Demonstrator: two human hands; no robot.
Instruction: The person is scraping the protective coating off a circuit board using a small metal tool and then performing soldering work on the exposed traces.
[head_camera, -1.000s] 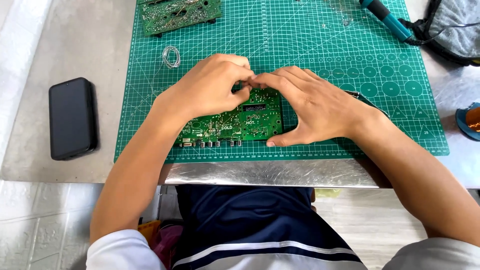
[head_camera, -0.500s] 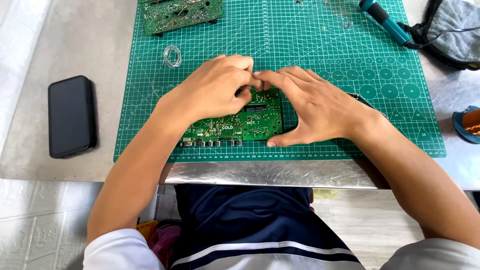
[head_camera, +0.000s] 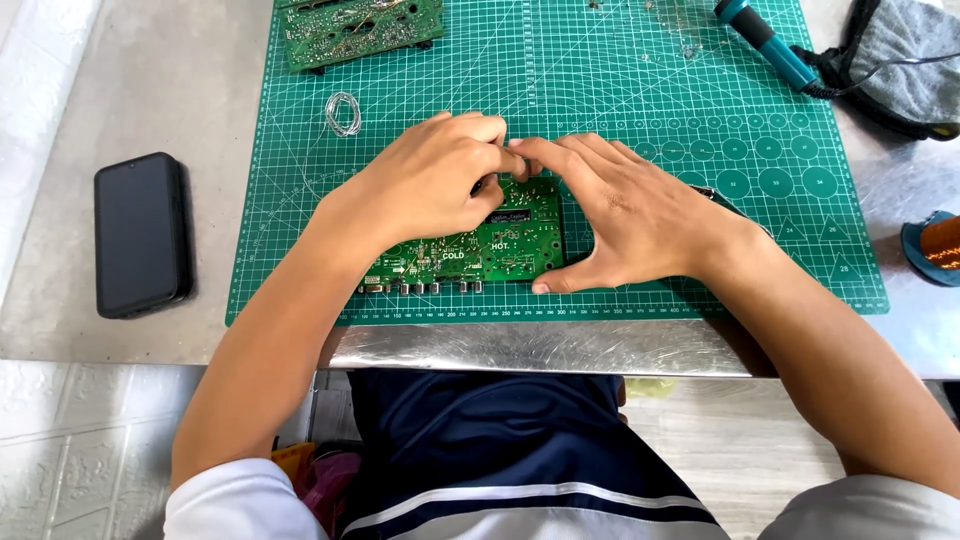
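A large green cutting mat (head_camera: 700, 230) covers the middle of the metal table (head_camera: 180, 90). Near its near edge lies a green circuit board (head_camera: 490, 245), flat, with a row of small connectors along its near side. Both hands sit on it.

The left hand (head_camera: 425, 190) rests over the board's left and far part, its fingers curled in and pinched narrow at the far edge; what sits between the tips is too small to tell. The right hand (head_camera: 640, 215) lies flatter, its fingers stretched left to meet the left hand's fingertips, and its thumb presses along the board's right near corner.

The board looks light, stiff and thin, and probably fragile at its soldered parts. It would likely slide easily on the mat, so the bare edges and corners seem the safest places to hold it, away from the components.

A 2nd circuit board (head_camera: 360, 30) lies at the mat's far left. A black phone (head_camera: 140, 235) rests on the table, left of the mat. A blue-handled soldering iron (head_camera: 765, 42) lies far right, and a small coil of wire (head_camera: 343, 113) sits just beyond the left hand.
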